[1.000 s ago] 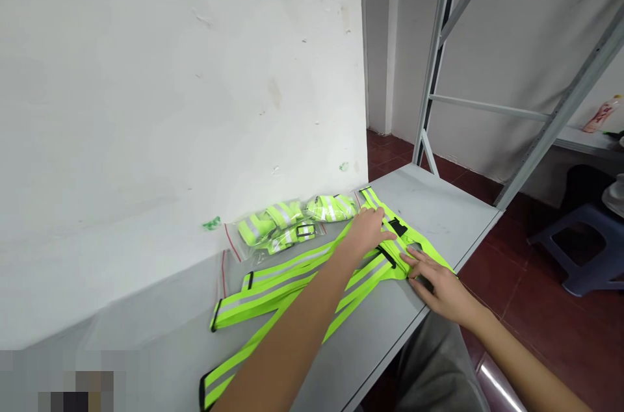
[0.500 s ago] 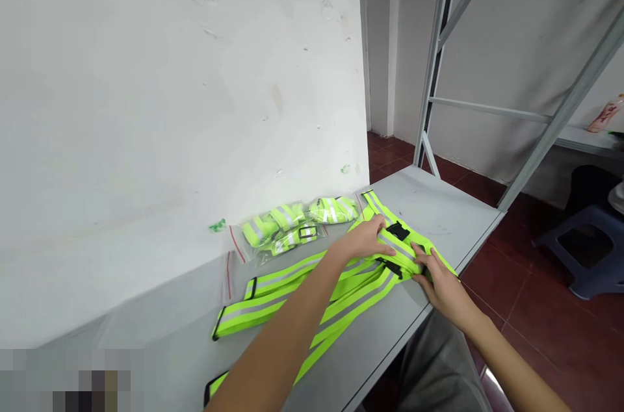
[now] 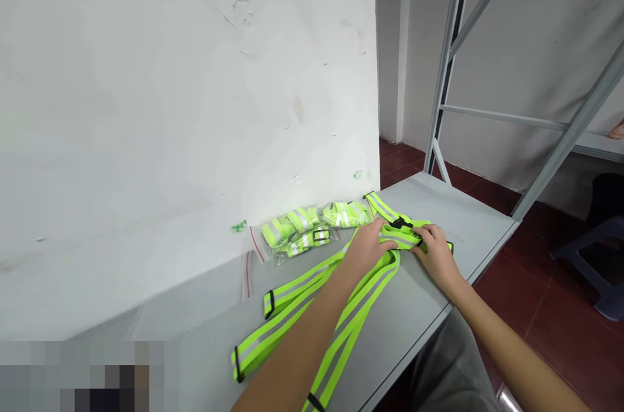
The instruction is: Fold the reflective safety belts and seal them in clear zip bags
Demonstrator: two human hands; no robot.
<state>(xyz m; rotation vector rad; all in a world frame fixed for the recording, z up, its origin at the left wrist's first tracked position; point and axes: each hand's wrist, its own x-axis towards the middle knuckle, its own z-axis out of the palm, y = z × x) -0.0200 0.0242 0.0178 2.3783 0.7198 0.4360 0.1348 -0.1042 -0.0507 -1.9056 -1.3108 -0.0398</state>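
A neon-yellow reflective belt (image 3: 403, 241) with a grey stripe lies bunched between my two hands on the grey surface. My left hand (image 3: 366, 244) has its thumb and fingers closed on the left part of the belt. At its right part, my right hand (image 3: 435, 257) pinches the webbing near a black fitting. Just beyond the fingers sits a black plastic buckle (image 3: 402, 223). More long yellow straps (image 3: 287, 331) with black slides run toward me at the left, partly hidden under my left forearm.
Clear zip bags (image 3: 292, 227) holding folded yellow straps lie along the white wall (image 3: 195, 106). Another zip bag (image 3: 247, 275) lies flat beside them. A metal frame (image 3: 443, 74) rises at the far end of the grey surface (image 3: 468, 217). A blue stool (image 3: 585, 256) stands on the right.
My hands have gathered the belt closer around the buckle, and the lower black buckle end no longer shows. The camera view has shifted a little to the left.
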